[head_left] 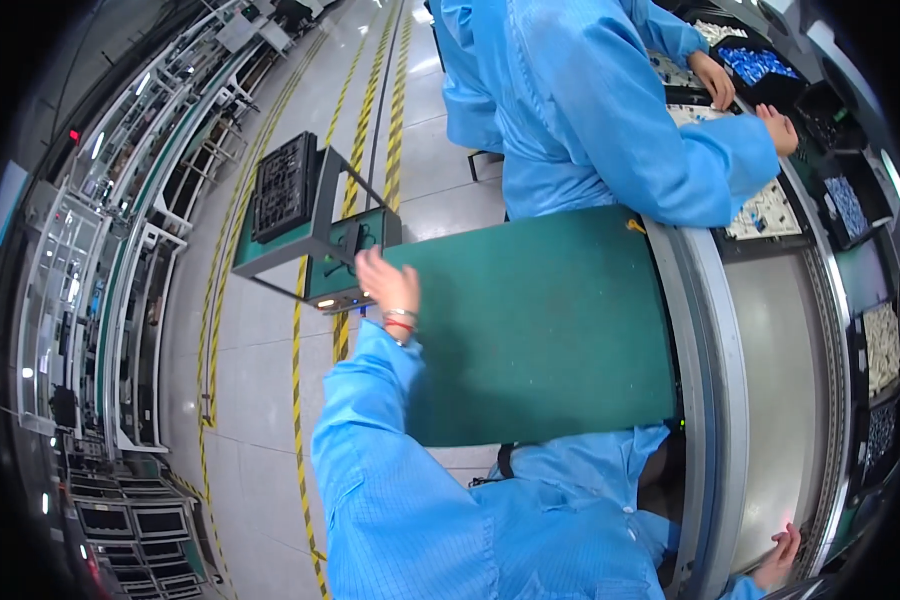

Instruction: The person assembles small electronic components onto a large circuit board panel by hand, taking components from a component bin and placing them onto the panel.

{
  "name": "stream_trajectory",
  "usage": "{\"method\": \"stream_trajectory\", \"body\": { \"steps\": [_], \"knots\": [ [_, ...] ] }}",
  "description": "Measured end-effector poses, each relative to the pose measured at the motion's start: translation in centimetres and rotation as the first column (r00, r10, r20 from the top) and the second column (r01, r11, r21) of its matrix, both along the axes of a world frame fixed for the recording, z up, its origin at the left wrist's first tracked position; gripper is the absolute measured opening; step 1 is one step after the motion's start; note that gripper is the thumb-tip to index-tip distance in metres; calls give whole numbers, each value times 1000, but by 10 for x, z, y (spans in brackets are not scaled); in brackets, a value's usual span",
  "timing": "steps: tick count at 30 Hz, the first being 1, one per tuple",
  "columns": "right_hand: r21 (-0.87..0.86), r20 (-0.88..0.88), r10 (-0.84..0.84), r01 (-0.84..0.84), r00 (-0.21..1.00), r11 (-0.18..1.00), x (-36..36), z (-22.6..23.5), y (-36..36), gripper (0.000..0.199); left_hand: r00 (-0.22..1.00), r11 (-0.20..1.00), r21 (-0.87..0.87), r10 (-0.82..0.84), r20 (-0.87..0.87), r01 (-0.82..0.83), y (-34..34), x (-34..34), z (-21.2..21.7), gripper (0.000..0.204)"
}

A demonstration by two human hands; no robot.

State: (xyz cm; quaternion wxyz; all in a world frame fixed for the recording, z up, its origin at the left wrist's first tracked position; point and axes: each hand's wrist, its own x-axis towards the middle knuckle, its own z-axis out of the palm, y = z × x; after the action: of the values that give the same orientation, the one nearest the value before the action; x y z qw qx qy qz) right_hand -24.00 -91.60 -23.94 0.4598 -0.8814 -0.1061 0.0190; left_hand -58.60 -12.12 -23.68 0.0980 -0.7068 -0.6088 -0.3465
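My left hand (390, 287), with a bracelet and a red band at the wrist, is raised over the left edge of a green-topped table (540, 330). Its fingers stretch toward a grey metal stand (320, 225) and the small black object with a cable (348, 245) on the stand's lower shelf. Nothing shows in that hand; whether the fingertips touch the object I cannot tell. On the stand's upper shelf lies a black compartmented tray (285, 187). At the lower right, my right hand (778, 560) hangs over the conveyor (775, 400), fingers apart and holding nothing visible.
A co-worker in a blue smock (570, 110) bends over a tray of white parts (765, 215) on the line. Bins of blue parts (756, 65) and white parts (881, 350) run along the far right. A metal rail (695, 350) separates table and conveyor. Yellow-black floor stripes (305, 430) pass at left.
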Motion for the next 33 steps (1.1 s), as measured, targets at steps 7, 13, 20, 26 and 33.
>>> {"method": "stream_trajectory", "body": {
  "steps": [7, 13, 20, 26, 33],
  "knots": [
    [-13, 351, -3, 9, 937, 1000, -45, 131, 280, 30, 941, 945, 71, 309, 141, -320, 198, -29, -17, 61],
    [-463, 392, 240, -35, 888, 886, -40, 151, 467, 39, 835, 830, 93, 550, 25, -550, 314, -108, -32, 61],
    [-422, 369, 348, -178, 862, 889, 12, 86, 521, 38, 772, 786, 38, 614, -164, -617, 403, -156, -48, 71],
    [-461, 311, 431, -262, 847, 848, 22, 69, 606, 39, 742, 795, 10, 571, -350, -607, 452, -183, -71, 74],
    [-443, 347, 366, -193, 863, 876, 25, 66, 654, 36, 676, 860, 3, 404, -617, -511, 479, -200, -98, 81]
  ]
}}
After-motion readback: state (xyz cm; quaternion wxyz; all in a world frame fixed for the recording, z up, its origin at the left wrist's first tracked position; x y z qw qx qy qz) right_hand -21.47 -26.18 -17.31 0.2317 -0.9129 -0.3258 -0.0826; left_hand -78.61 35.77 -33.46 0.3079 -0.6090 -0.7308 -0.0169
